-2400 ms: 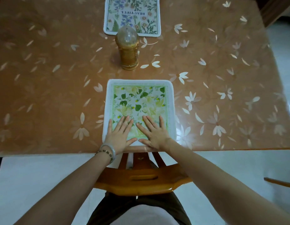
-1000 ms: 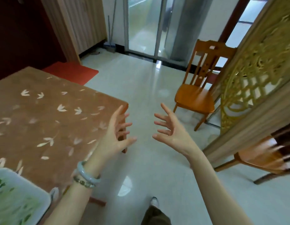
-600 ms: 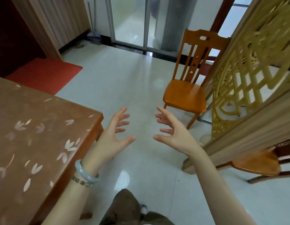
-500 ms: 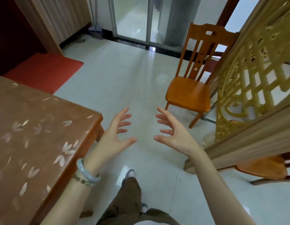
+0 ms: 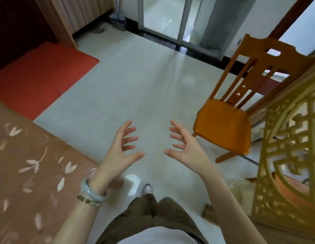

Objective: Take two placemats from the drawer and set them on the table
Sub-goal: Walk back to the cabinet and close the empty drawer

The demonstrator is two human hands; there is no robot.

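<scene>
We hold our left hand [image 5: 120, 152] and right hand [image 5: 185, 148] apart, fingers spread and gripping nothing, above the tiled floor [image 5: 144, 88], the table [image 5: 30, 173] just left, a chair [image 5: 223, 124] right.

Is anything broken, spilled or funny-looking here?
Nothing looks broken or spilled. The wooden chair stands upright, apart from the table. The white patch on the floor looks like glare, not a spill. The left hand and right hand hold nothing.

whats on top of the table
The table corner in view carries only its brown leaf-printed cover. The left forearm hides a strip of its edge; the rest is out of frame.
</scene>
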